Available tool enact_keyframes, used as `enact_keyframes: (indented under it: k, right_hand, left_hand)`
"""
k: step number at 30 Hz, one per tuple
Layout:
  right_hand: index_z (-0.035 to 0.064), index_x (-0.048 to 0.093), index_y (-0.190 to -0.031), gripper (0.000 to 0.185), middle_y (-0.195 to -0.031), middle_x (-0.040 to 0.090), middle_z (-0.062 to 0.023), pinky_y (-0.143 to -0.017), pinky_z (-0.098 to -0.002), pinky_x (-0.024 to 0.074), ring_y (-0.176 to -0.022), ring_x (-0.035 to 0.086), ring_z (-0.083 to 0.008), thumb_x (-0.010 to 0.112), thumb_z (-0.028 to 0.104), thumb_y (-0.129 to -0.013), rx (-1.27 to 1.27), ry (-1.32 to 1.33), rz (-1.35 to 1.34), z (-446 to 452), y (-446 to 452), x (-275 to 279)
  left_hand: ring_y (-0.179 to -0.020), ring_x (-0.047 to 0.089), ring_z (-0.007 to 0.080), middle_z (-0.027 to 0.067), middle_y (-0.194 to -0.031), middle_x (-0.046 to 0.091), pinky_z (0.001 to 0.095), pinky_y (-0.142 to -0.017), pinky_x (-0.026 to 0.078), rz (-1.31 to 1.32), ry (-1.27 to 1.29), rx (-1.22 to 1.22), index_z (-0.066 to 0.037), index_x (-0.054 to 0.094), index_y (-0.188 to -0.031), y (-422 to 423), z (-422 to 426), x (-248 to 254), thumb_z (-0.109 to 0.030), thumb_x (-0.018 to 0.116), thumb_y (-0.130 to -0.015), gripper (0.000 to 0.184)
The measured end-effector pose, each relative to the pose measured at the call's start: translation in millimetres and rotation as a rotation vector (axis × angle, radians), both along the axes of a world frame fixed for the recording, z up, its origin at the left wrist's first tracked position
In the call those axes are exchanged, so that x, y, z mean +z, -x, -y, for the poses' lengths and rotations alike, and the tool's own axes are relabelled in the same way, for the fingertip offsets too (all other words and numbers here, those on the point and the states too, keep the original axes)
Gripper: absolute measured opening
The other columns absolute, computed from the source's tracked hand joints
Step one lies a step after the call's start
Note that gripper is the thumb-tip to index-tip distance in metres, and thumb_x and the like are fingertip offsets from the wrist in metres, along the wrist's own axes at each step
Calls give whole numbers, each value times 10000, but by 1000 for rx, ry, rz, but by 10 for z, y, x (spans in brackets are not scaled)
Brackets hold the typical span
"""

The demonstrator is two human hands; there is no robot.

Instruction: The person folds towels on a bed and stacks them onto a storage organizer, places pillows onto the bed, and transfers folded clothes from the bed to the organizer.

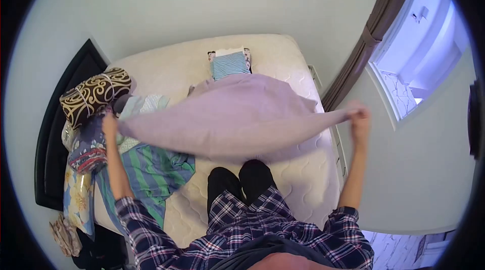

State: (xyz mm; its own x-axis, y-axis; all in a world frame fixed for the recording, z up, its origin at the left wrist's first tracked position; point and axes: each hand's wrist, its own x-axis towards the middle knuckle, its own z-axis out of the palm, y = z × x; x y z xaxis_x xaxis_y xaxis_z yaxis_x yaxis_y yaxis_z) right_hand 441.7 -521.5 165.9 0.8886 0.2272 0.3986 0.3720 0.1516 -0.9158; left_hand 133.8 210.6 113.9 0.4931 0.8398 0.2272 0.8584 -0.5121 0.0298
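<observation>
A lilac piece of cloth [222,118] is stretched wide above the mattress, its far part billowing over the bed. My left hand [109,125] is closed on its left end, close to the pile of bedding. At the right, my right hand [359,118] grips the other end; this hand is slightly blurred. Just beyond the cloth's far edge lies a small stack of folded clothes [231,64] with a blue striped piece on top. Whether the cloth is a sheet or a garment, I cannot tell.
I kneel on a cream mattress [303,186]. To the left are a rolled brown patterned blanket [96,95], a green-and-blue striped cloth [151,169], a floral pillow [78,199] and a black headboard [48,133]. A brown curtain [371,35] hangs beside the window at right.
</observation>
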Motion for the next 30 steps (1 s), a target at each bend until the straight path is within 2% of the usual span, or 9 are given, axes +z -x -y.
enact_keyframes:
  k: [2, 3, 6, 12, 14, 17, 23, 27, 30]
  right_hand:
    - [28, 624, -724, 102, -797, 579, -28, -628, -216, 438, -722, 533, -85, 688, 72, -658, 267, 252, -134, -758, 400, 41]
    - [17, 621, -726, 122, -776, 585, -45, -597, -224, 430, -690, 537, -105, 688, 90, -655, 213, 297, 128, -1093, 610, -194]
    - [6, 600, -712, 160, -731, 562, -71, -575, -277, 420, -651, 545, -171, 669, 144, -671, 514, 317, 183, -1846, 1275, -260]
    - [23, 532, -931, 311, -828, 553, -95, -678, -287, 429, -746, 550, -234, 660, 60, -650, 373, 253, 284, -2161, 1557, -417]
    - [33, 495, -1000, 388, -858, 548, -107, -708, -296, 430, -782, 550, -261, 646, 33, -642, 335, 171, 341, -2105, 1437, -568]
    - [73, 438, -1092, 555, -919, 538, -105, -729, -352, 419, -898, 519, -292, 546, -48, -561, 309, 477, 283, -1873, 1178, -1155]
    - [60, 500, -952, 453, -905, 530, -113, -645, -354, 415, -826, 523, -296, 491, -100, -529, 15, 652, 375, -1577, 480, -2126]
    - [65, 502, -843, 342, -848, 531, -112, -629, -362, 406, -797, 524, -305, 476, -104, -548, -186, 786, 240, -1443, 201, -2423]
    - [65, 492, -833, 325, -826, 526, -110, -619, -366, 401, -798, 519, -307, 470, -105, -557, -203, 810, 204, -1228, -95, -2487]
  left_hand:
    - [-994, 478, 331, 181, -1054, 514, 372, -837, 388, 197, 177, -475, -47, 480, -1057, -196, 646, -292, -226, 660, -665, 466]
    - [-1046, 449, 320, 159, -1119, 489, 357, -873, 365, 197, 292, -626, -38, 452, -1120, -404, 1442, -81, -285, 686, -643, 587]
    - [-1073, 443, 252, 147, -1119, 482, 349, -883, 350, 238, 753, -1155, -56, 429, -1157, -629, 3170, 188, -370, 722, -595, 707]
    - [-722, 566, 311, 178, -775, 561, 332, -625, 424, 514, 984, -961, 1, 534, -918, -763, 3730, -318, -169, 606, -690, 294]
    - [-641, 547, 318, 166, -700, 556, 328, -574, 413, 581, 830, -976, 12, 556, -846, -821, 3708, -201, -63, 536, -669, 194]
    - [-629, 538, 314, 167, -694, 549, 325, -565, 409, 762, 703, -1064, 17, 553, -849, -788, 3687, -86, -57, 530, -643, 220]
    - [-679, 542, 289, 172, -731, 551, 302, -615, 408, 749, 357, -1106, 31, 555, -885, -500, 3287, 327, -48, 514, -622, 277]
    - [-791, 483, 184, 73, -844, 538, 265, -734, 348, 820, 427, -569, 16, 551, -943, -167, 2601, 36, -49, 499, -693, 263]
    - [-788, 472, 150, 59, -840, 528, 249, -726, 351, 833, 438, -488, 24, 538, -941, 10, 2242, -47, -53, 485, -744, 218]
